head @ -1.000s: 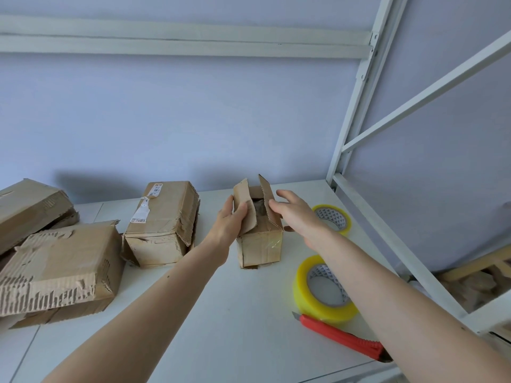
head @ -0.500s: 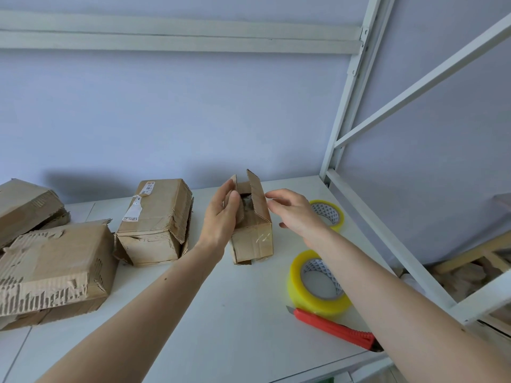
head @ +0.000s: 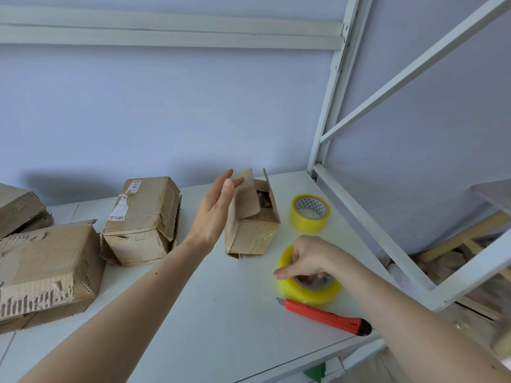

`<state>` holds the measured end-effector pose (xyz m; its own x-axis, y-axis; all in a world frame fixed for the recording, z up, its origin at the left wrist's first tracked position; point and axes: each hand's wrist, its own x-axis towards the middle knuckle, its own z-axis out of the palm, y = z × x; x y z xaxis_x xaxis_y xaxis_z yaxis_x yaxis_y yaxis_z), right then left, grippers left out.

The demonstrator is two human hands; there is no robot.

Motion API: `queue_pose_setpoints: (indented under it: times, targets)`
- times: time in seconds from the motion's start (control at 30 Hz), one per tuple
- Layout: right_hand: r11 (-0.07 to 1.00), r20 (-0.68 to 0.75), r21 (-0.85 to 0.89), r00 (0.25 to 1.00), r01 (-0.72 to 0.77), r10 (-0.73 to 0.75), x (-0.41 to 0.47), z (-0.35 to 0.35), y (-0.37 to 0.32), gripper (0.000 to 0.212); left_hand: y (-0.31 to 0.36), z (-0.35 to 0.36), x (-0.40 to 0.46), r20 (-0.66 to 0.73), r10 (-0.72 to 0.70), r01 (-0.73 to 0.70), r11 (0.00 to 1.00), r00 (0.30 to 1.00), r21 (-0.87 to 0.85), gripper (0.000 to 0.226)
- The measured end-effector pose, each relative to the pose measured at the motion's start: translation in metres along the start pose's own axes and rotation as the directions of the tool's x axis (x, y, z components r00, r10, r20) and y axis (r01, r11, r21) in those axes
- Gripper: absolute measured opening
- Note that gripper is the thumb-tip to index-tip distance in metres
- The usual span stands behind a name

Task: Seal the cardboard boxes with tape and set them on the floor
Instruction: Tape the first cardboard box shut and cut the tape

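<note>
At centre frame a small cardboard box (head: pixel 253 217) stands on the white worktop (head: pixel 215 308), its top flaps still up and something dark showing inside. The left hand (head: pixel 214 211) is released, fingers straight and palm turned toward the box's left side, just beside its raised flap; whether it touches the cardboard cannot be told. Lower right of centre, the right hand (head: pixel 307 258) grasps the near roll of yellow tape (head: pixel 308 286), fingers curled down into its core and thumb along the outer rim, the roll lying flat on the worktop. Just below it lies a red utility knife (head: pixel 323 316), its black end toward the worktop's front edge. A second yellow tape roll (head: pixel 310 213) sits just to the right of the open box. To the left of centre stands a closed box with labels (head: pixel 142 219), and at the left edge lie a torn large box (head: pixel 44 269) and another box (head: pixel 19 208) behind it. A white metal frame (head: pixel 359 200) rises along the right side, with wooden pieces (head: pixel 456 244) beyond it.
</note>
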<state>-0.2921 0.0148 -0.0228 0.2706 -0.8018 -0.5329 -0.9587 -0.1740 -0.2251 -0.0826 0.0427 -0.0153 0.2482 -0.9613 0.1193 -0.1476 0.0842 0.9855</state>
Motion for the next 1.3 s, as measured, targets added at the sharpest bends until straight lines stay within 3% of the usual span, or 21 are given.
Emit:
queue_pose_setpoints:
  times: [0.1,0.27,0.43,0.57,0.63,0.67,0.73,0.83,0.9,0.97,1.07,1.2,1.3]
  targets:
    - [0.999,-0.021,-0.041,1.000,0.005,-0.006,-0.001,0.002,0.002,0.059,-0.003,0.000,-0.003,0.009,-0.007,0.007,1.000,1.000,0.028,0.052]
    - [0.979,-0.207,0.190,0.978,0.076,-0.036,0.004,-0.005,0.008,0.058,-0.011,0.000,-0.009,0.032,-0.012,0.007,0.992,0.999,0.127,0.056]
    - [0.977,-0.154,0.207,0.988,0.057,-0.025,0.004,-0.010,0.005,0.048,-0.023,0.003,-0.011,0.088,-0.082,0.069,0.987,0.993,0.147,0.056]
    - [0.943,-0.408,0.331,0.906,0.032,0.113,0.002,-0.015,0.008,0.055,-0.031,0.010,-0.013,0.155,-0.115,0.076,0.968,0.981,0.239,0.051]
    - [0.921,-0.460,0.388,0.869,0.012,0.183,0.003,-0.020,0.009,0.055,-0.035,0.012,-0.013,0.161,-0.111,0.061,0.956,0.981,0.287,0.047]
    - [0.897,-0.442,0.443,0.871,0.004,0.215,0.003,-0.023,0.008,0.062,-0.035,0.013,-0.014,0.161,-0.109,0.051,0.943,0.981,0.327,0.048]
    - [0.834,-0.382,0.551,0.887,-0.007,0.260,0.009,-0.026,0.008,0.102,-0.038,0.012,-0.012,0.133,-0.112,0.051,0.917,0.985,0.395,0.049]
    - [0.752,-0.341,0.648,0.929,0.120,0.146,0.012,-0.026,0.000,0.130,-0.035,0.007,-0.014,0.069,-0.143,0.098,0.891,0.987,0.443,0.049]
    - [0.690,-0.334,0.684,0.943,0.239,0.004,0.013,-0.021,-0.013,0.124,-0.032,0.002,-0.016,0.041,-0.157,0.130,0.916,0.987,0.380,0.044]
    - [0.675,-0.386,0.654,0.918,0.341,-0.090,0.010,-0.015,-0.034,0.106,-0.032,-0.001,-0.017,0.042,-0.144,0.133,0.972,0.989,0.194,0.039]
    - [0.661,-0.458,0.592,0.868,0.461,-0.194,0.010,-0.009,-0.070,0.098,-0.025,-0.010,-0.022,0.006,-0.192,0.191,0.979,0.981,0.068,0.063]
    - [0.641,-0.435,0.575,0.853,0.509,-0.288,0.016,-0.006,-0.110,0.088,-0.020,-0.032,-0.031,-0.120,-0.197,0.192,0.980,0.973,-0.051,0.056]
    - [0.649,-0.392,0.557,0.853,0.518,-0.344,0.020,0.002,-0.134,0.086,-0.022,-0.048,-0.035,-0.196,-0.243,0.220,0.967,0.950,-0.130,0.080]
